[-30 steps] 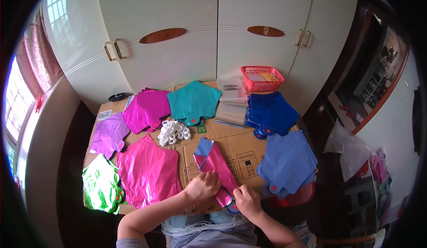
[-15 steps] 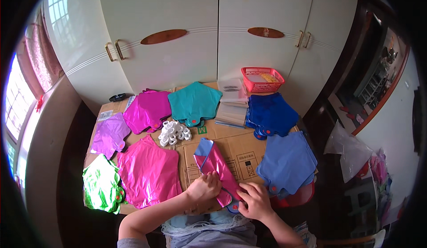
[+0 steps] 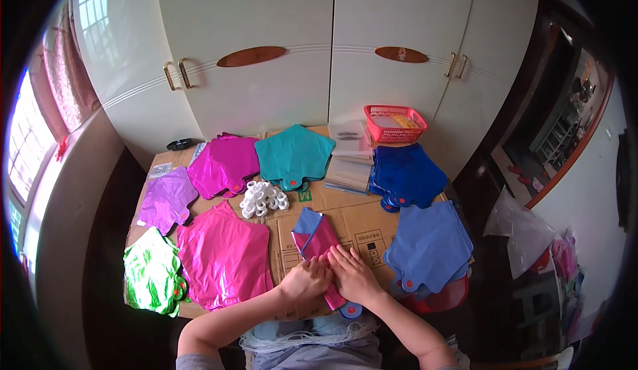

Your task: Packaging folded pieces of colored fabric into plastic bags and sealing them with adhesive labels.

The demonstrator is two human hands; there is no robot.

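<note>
In front of me lies a folded bundle of flat foil balloons (image 3: 319, 237), pink outside with a blue one showing at its upper end. A round blue tab with a red dot (image 3: 351, 310) sticks out at the lower end. My left hand (image 3: 306, 281) is closed, its knuckles bent over the bundle's left side. Flat across the right side lies my right hand (image 3: 355, 278), fingers stretched toward the upper left, fingertips close to my left hand. Both hands cover the bundle's middle.
Star-shaped foil balloon stacks ring the cardboard: green (image 3: 151, 270), pink (image 3: 226, 257), lilac (image 3: 166, 197), magenta (image 3: 224, 164), teal (image 3: 294, 157), dark blue (image 3: 412, 174), light blue (image 3: 430, 244). Among them are white rings (image 3: 264, 198), flat cards (image 3: 348, 171) and a pink basket (image 3: 395, 131).
My right hand has moved up and left from the bundle's lower end and now lies flat on it. The bundle looks narrower; my left hand has barely moved.
</note>
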